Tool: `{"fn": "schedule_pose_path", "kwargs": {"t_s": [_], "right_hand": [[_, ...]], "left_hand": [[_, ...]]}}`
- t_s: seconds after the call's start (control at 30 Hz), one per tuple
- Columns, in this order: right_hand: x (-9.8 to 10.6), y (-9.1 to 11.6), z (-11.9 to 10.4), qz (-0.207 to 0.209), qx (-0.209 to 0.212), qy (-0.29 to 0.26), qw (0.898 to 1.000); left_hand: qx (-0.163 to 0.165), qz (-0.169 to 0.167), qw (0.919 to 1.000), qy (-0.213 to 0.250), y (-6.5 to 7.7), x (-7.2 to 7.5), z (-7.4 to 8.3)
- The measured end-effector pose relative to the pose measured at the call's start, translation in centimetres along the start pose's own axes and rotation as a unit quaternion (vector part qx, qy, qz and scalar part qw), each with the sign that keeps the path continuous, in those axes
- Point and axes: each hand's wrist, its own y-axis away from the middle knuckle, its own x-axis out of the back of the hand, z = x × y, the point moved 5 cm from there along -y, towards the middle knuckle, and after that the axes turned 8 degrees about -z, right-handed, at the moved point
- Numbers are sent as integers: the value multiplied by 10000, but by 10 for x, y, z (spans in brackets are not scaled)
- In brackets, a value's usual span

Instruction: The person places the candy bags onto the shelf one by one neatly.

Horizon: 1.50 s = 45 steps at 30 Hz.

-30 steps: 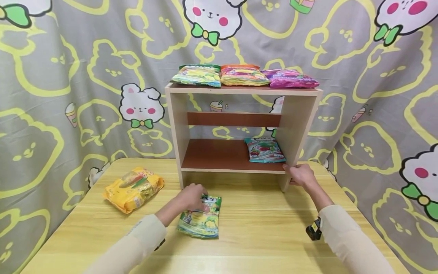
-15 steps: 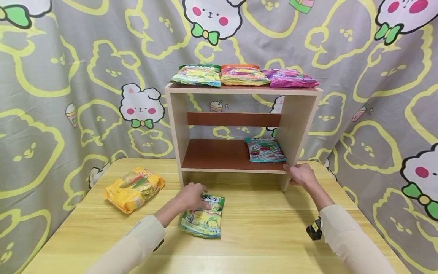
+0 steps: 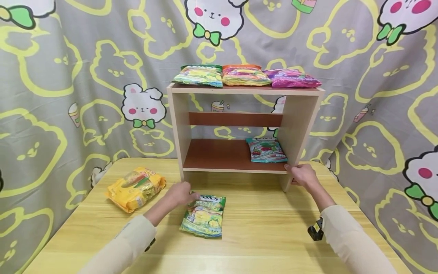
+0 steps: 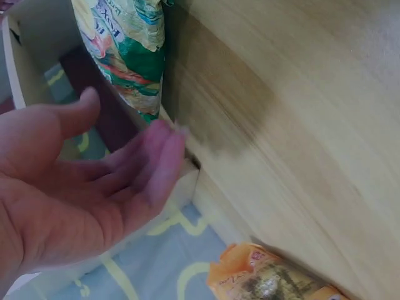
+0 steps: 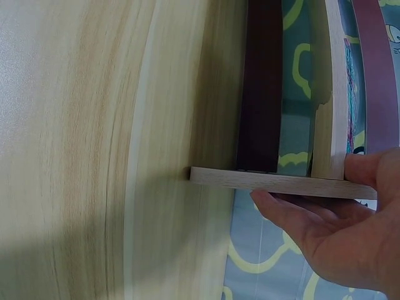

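Note:
A green and yellow candy bag (image 3: 203, 217) lies face up on the table in front of the shelf. Just off its upper left corner is my left hand (image 3: 178, 193); the left wrist view has the fingers loosely bent and empty, apart from the bag (image 4: 128, 50). My right hand (image 3: 302, 176) grips the lower right side panel of the small wooden shelf (image 3: 236, 170). In the right wrist view, the thumb is inside the panel (image 5: 281, 182) and the fingers lie along its outer face. A teal candy bag (image 3: 266, 149) rests on the shelf's middle board, by that panel.
On top of the shelf lie a green bag (image 3: 200, 75), an orange bag (image 3: 244, 75) and a purple bag (image 3: 291, 78) in a row. A yellow packet (image 3: 137, 188) sits on the table (image 3: 260, 236) at left. A patterned curtain (image 3: 85, 57) hangs behind and at both sides.
My left hand has let go of the green and yellow candy bag and moved left, after the bag shifted slightly right. The right hand stays on the shelf panel.

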Motion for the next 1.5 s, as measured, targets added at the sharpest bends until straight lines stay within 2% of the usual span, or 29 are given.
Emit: {"fn": "schedule_pose_path", "kwargs": {"t_s": [0.07,0.2,0.3,0.43,0.57,0.67,0.87,1.07,1.27,1.5], "right_hand": [[0,0,0,-8,-1,-19,10000],[1,0,2,6,-9,-47,10000],[1,0,2,15,-3,-68,10000],[1,0,2,4,-1,-79,10000],[0,-1,1,-31,6,-80,10000],[0,-1,1,-22,20,-71,10000],[1,0,2,40,15,-8,10000],[2,0,2,51,18,46,10000],[1,0,1,73,51,-17,10000],[1,0,1,110,25,61,9999]], "left_hand": [[167,-488,9986,74,3,-4,-1],[476,-1353,9895,190,6,-14,-4],[577,-1675,9838,268,6,-17,-4],[657,-1819,9804,368,5,-20,-3],[674,-1785,9805,471,4,-22,-2],[653,-1735,9799,738,4,-22,-2],[356,-1454,9832,1042,2,-19,4],[178,-1072,9895,948,-3,-14,11],[-15,-791,9909,1087,-6,-10,19],[-359,-346,9947,902,-9,-2,29]]}}
